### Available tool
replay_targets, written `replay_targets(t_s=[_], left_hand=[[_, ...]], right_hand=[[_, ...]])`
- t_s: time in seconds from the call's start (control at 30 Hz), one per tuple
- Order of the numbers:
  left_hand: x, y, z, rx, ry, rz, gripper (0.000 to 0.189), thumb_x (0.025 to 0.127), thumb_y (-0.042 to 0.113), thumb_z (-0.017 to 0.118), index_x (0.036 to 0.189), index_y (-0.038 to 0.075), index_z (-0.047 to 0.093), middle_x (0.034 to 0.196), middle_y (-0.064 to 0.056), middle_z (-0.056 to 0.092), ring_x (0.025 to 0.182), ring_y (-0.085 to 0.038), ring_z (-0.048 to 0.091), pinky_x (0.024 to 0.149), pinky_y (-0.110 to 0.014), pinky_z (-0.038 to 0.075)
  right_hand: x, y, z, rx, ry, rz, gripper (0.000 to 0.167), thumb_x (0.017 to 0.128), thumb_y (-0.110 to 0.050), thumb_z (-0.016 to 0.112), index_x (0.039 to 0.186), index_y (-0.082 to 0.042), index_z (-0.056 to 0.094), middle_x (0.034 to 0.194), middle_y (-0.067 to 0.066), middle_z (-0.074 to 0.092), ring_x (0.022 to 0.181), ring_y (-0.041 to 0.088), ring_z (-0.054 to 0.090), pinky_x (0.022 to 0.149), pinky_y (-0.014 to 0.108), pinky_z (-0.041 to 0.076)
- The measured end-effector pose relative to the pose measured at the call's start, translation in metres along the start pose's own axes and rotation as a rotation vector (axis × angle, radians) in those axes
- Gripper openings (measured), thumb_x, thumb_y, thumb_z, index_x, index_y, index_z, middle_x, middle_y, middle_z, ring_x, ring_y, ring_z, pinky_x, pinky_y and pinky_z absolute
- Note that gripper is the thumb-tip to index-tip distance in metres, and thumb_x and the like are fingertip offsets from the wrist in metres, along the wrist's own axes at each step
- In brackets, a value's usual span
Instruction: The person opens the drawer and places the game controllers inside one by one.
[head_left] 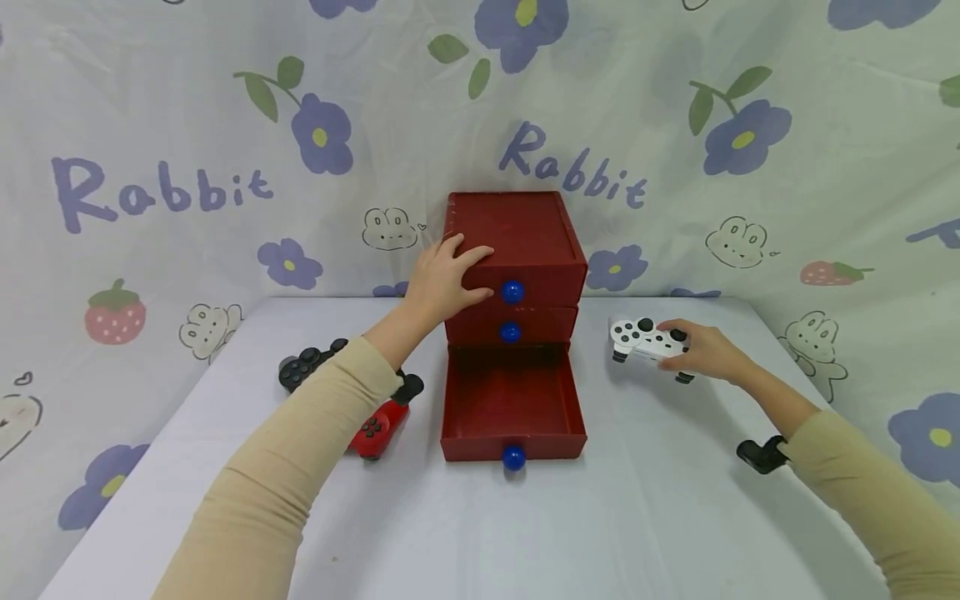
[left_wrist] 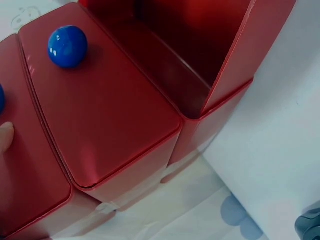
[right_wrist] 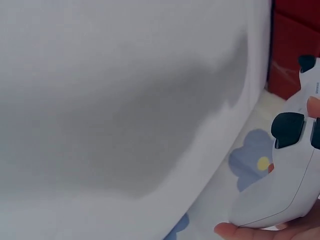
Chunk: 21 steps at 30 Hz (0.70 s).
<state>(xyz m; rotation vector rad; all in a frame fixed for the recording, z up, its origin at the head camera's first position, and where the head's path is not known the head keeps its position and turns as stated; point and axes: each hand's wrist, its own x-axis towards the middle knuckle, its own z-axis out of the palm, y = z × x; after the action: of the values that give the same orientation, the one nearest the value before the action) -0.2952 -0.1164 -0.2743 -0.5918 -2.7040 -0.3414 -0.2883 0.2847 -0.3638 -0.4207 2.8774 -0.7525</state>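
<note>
A red drawer cabinet [head_left: 517, 227] with blue knobs stands at the back centre of the table. Its bottom drawer [head_left: 480, 448] is pulled out, and no item shows inside; the two drawers above are in. My left hand [head_left: 441, 282] rests on the cabinet's upper left corner, fingers over the top and thumb against the top drawer's front. In the left wrist view, a fingertip [left_wrist: 6, 137] touches that front near the edge. Right of the cabinet, my right hand [head_left: 705, 352] grips a white game controller [head_left: 643, 342] by one side, held above the table as its shadow shows.
Left of the cabinet, a black game controller [head_left: 302, 368] and a red game controller [head_left: 377, 430] lie on the white table, partly hidden by my left sleeve [head_left: 300, 450]. A patterned curtain [head_left: 637, 100] hangs behind the table.
</note>
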Motion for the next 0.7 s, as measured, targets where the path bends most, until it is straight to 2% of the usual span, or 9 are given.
replay_targets(t_s=[0.3,0.53,0.7], left_hand=[[0.000,0.001,0.000,-0.004,-0.011,-0.006,0.058,0.079,0.039,0.069,0.131,0.021,0.049,0.139,-0.021,0.038,0.125,-0.039,0.036,0.104,-0.051,0.028],[0.000,0.000,0.001,-0.006,-0.006,-0.005,0.057,0.079,0.038,0.069,0.131,0.021,0.050,0.139,-0.021,0.038,0.125,-0.039,0.036,0.104,-0.052,0.028],[0.000,0.000,0.001,-0.012,-0.004,-0.006,0.057,0.080,0.038,0.068,0.131,0.021,0.050,0.139,-0.021,0.038,0.126,-0.040,0.036,0.104,-0.052,0.027]], right_hand=[[-0.013,-0.030,-0.007,0.006,-0.002,-0.013,0.066,0.074,-0.027,0.074,0.128,-0.005,0.044,0.093,0.016,0.056,0.074,0.021,0.050,0.058,0.028,0.040],[-0.019,-0.052,-0.011,0.007,-0.010,-0.012,0.067,0.072,-0.027,0.075,0.129,-0.007,0.045,0.107,0.020,0.054,0.080,0.023,0.051,0.060,0.027,0.041],[-0.021,-0.069,-0.010,-0.016,-0.027,-0.041,0.067,0.072,-0.027,0.075,0.129,-0.008,0.046,0.114,0.021,0.052,0.087,0.026,0.050,0.064,0.028,0.040]])
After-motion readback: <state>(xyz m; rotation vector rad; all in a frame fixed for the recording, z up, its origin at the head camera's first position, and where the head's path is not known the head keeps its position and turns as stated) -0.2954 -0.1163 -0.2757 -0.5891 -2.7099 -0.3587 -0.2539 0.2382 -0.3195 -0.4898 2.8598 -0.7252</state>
